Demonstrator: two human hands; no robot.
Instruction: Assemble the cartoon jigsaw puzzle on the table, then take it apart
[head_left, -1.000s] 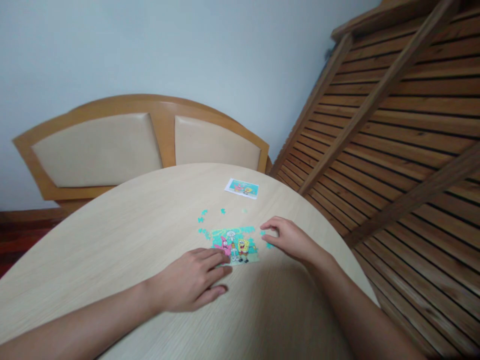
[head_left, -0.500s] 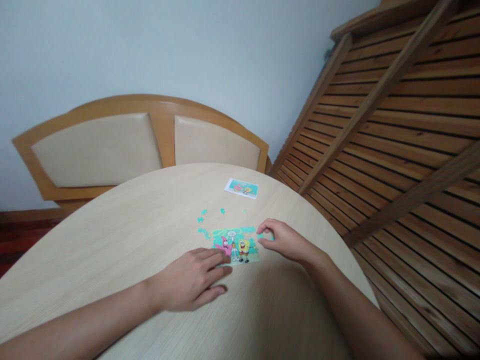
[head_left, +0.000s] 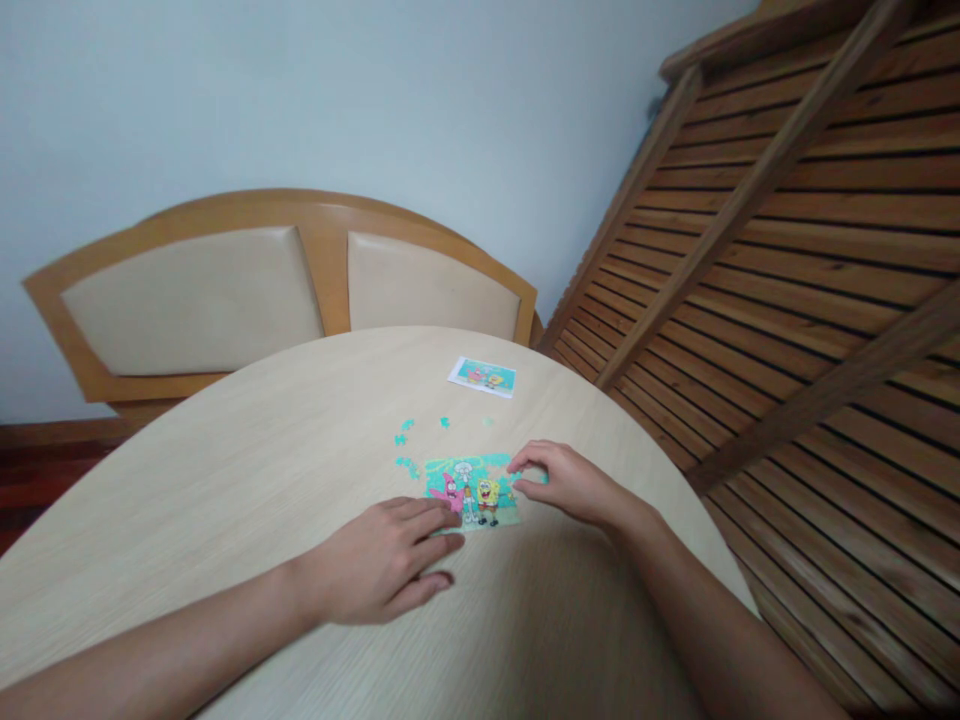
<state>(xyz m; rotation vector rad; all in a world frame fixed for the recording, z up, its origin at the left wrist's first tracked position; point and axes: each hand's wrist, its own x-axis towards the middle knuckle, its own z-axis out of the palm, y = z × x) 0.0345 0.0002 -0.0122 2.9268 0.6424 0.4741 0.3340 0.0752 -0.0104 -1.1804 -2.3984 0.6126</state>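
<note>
A jigsaw puzzle [head_left: 489, 498] with a pink starfish, a yellow square character and a teal background lies mostly joined on the table. My left hand [head_left: 394, 558] rests flat, its fingers spread over the puzzle's lower left corner and hiding part of it. At the puzzle's upper right edge is my right hand [head_left: 559, 480], index finger and thumb curved with a gap between them. No piece shows in that gap. Loose teal puzzle pieces [head_left: 400, 440] lie beyond and to the left of the puzzle, with one teal piece [head_left: 445, 422] behind it.
A printed picture card [head_left: 487, 377] with the same characters lies farther back on the round wooden table [head_left: 247, 480]. A pale green piece [head_left: 489, 422] sits between card and puzzle. Behind stands a padded chair back [head_left: 199, 300]; a slatted wooden panel [head_left: 787, 250] leans at right.
My right hand has shifted slightly left, its fingertips now over the puzzle's upper right edge. My left hand has stayed in place.
</note>
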